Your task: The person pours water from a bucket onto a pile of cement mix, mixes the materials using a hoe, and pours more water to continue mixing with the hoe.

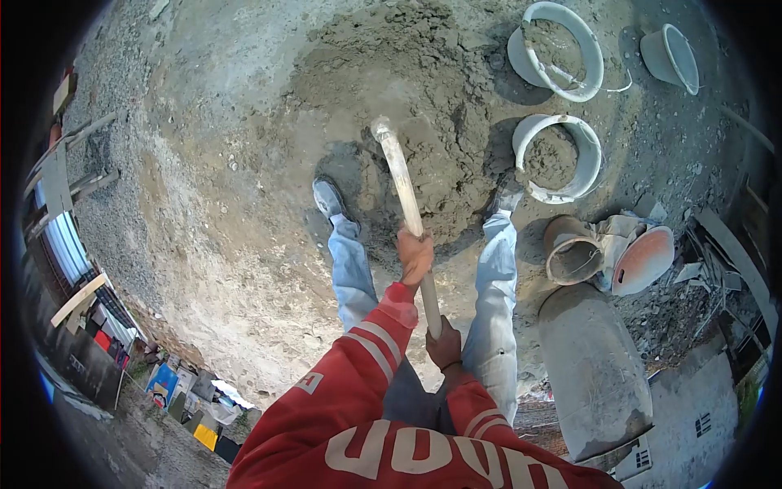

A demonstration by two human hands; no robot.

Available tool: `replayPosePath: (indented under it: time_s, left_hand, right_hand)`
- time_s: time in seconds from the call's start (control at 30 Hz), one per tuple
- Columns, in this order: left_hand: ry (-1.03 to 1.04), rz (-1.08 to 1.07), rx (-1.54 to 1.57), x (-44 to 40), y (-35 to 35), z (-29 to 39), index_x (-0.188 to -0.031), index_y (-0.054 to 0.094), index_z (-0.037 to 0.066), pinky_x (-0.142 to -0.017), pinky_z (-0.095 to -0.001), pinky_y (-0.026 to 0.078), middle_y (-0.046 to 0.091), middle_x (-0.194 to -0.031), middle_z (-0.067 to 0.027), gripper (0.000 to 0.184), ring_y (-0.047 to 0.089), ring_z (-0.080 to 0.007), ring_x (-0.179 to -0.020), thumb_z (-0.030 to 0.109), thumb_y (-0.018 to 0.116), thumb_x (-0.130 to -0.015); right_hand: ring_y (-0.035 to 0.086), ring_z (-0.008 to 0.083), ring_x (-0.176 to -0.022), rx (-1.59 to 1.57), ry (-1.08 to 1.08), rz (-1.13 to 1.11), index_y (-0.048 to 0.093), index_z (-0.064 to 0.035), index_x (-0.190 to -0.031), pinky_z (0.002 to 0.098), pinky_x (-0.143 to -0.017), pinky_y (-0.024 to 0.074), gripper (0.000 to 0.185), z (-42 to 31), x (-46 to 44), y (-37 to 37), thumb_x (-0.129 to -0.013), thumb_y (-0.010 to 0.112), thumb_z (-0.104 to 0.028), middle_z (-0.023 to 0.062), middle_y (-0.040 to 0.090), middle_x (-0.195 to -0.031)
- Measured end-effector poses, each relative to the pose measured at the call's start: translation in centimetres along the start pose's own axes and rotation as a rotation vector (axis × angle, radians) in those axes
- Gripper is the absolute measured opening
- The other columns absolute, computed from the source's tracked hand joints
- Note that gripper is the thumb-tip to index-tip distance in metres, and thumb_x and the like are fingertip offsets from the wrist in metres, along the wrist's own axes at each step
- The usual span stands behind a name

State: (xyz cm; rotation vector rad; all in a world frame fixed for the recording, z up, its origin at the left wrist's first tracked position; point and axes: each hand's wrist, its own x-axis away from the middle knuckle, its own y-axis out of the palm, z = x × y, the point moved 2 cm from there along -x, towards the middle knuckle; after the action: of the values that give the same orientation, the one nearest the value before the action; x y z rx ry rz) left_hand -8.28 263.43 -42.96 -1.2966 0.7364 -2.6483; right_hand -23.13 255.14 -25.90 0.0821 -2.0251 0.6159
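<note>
A long wooden tool handle (402, 181) runs forward from my body over the ground. My left hand (415, 257) is wrapped round its middle. Closer to my body, my right hand (444, 345) grips it near the rear end. The far end of the tool lies at the wet grey mortar (444, 106); I cannot make out the kind of head there. This mortar is spread on the ground in front of my feet, rough and lumpy on the right side.
Two pale buckets holding mortar, the far bucket (518, 61) and the near bucket (590, 147), stand to the right. Beyond them is another bucket (664, 59). A brown bucket (558, 236), a reddish basin (648, 261) and a long grey slab (595, 367) lie nearer. Planks (57, 179) are at left.
</note>
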Motion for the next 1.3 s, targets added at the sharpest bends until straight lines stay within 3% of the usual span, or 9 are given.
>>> replayPosePath:
  time_s: [0.13, 0.27, 0.33, 0.67, 0.8, 0.9, 1.0, 1.07, 1.3]
  left_hand:
    - [0.078, -0.022, 0.146, -4.0, -2.0, 14.8, -0.114, 0.054, 0.003, -0.04, -0.0306, 0.046, 0.056, -0.063, -0.0045, 0.031, 0.057, -0.0149, -0.044, 0.005, 0.061, -0.084]
    - [0.355, 0.068, -0.029, -16.1, 1.5, 20.4, -0.105, 0.055, -0.009, -0.061, -0.04, 0.054, 0.066, -0.079, -0.0241, 0.033, 0.067, -0.0332, -0.071, 0.01, 0.067, -0.081]
    - [0.428, 0.121, -0.106, -18.3, 4.0, 18.1, -0.101, 0.058, -0.008, -0.047, -0.0377, 0.052, 0.065, -0.069, -0.0175, 0.029, 0.065, -0.0247, -0.05, 0.012, 0.067, -0.082]
    - [-0.233, -0.309, -0.379, -4.4, 4.5, 1.3, -0.091, 0.064, -0.006, -0.057, -0.0384, 0.057, 0.069, -0.071, -0.0189, 0.031, 0.071, -0.0287, -0.062, 0.019, 0.073, -0.076]
    - [-0.163, -0.194, -0.123, -1.1, 0.0, -4.4, -0.093, 0.063, 0.0, -0.047, -0.0332, 0.051, 0.062, -0.061, -0.0087, 0.023, 0.064, -0.0197, -0.051, 0.016, 0.07, -0.078]
    - [-0.034, -0.112, 0.04, -1.1, -3.5, -7.9, -0.098, 0.059, 0.002, -0.041, -0.031, 0.045, 0.055, -0.06, -0.002, 0.018, 0.055, -0.0134, -0.046, 0.01, 0.064, -0.083]
    - [0.094, 0.06, 0.015, -2.9, -7.4, -7.7, -0.106, 0.054, 0.004, -0.04, -0.0293, 0.043, 0.054, -0.065, -0.0016, 0.02, 0.051, -0.0116, -0.044, 0.006, 0.06, -0.087]
    - [-0.187, 0.013, 0.235, -3.5, -12.3, 0.2, -0.117, 0.049, -0.002, -0.044, -0.0337, 0.049, 0.062, -0.081, -0.0164, 0.036, 0.061, -0.0199, -0.052, 0.008, 0.064, -0.085]
    - [-0.098, 0.201, 0.515, -11.4, -14.2, 4.1, -0.113, 0.045, 0.001, -0.038, -0.0279, 0.043, 0.052, -0.072, -0.0045, 0.025, 0.05, -0.0122, -0.046, 0.003, 0.053, -0.089]
  right_hand:
    - [0.064, 0.0445, -0.073, -0.084, -0.126, 0.106, 0.056, -0.0078, -0.1, 0.0533, -0.065, 0.0506, 0.026, -4.1, -7.4, -1.7, -0.077, 0.068, -0.013, 0.0224, 0.065, -0.074]
    - [0.064, 0.0451, -0.081, -0.158, -0.241, 0.168, 0.059, -0.0016, -0.103, 0.0484, -0.071, 0.051, 0.027, -10.0, -16.9, -4.6, -0.078, 0.065, -0.011, 0.0245, 0.065, -0.081]
    - [0.065, 0.0444, -0.08, -0.151, -0.204, 0.148, 0.06, 0.0013, -0.103, 0.0469, -0.07, 0.0513, 0.026, -10.7, -17.4, -3.8, -0.079, 0.064, -0.008, 0.0247, 0.065, -0.081]
    - [0.052, 0.0119, -0.043, -0.642, 0.452, -0.123, 0.053, -0.0039, -0.088, 0.0297, -0.037, 0.0393, 0.005, -5.2, -2.3, 0.4, -0.084, 0.057, -0.005, 0.0028, 0.052, -0.058]
    - [0.059, 0.0235, -0.048, -0.372, 0.276, -0.148, 0.056, -0.0006, -0.093, 0.0367, -0.045, 0.0465, 0.014, -2.5, 1.4, 4.0, -0.081, 0.06, -0.006, 0.0107, 0.059, -0.062]
    - [0.063, 0.0477, -0.082, -0.089, 0.073, -0.084, 0.058, -0.0013, -0.099, 0.0537, -0.071, 0.0514, 0.024, -5.2, 3.0, 3.7, -0.077, 0.062, -0.011, 0.0267, 0.064, -0.082]
    - [0.064, 0.0469, -0.083, -0.001, 0.01, -0.173, 0.057, -0.0041, -0.103, 0.0541, -0.072, 0.0515, 0.028, -5.6, 1.9, 4.5, -0.077, 0.064, -0.013, 0.0253, 0.065, -0.082]
    - [0.064, 0.0466, -0.082, 0.064, -0.02, -0.213, 0.058, -0.0037, -0.105, 0.0532, -0.071, 0.0514, 0.03, -6.8, -0.3, 4.7, -0.077, 0.065, -0.012, 0.0255, 0.066, -0.082]
    - [0.065, 0.0447, -0.081, 0.326, -0.174, -0.245, 0.056, -0.005, -0.11, 0.0528, -0.071, 0.0516, 0.038, -12.3, -8.8, 2.2, -0.076, 0.068, -0.014, 0.024, 0.066, -0.082]
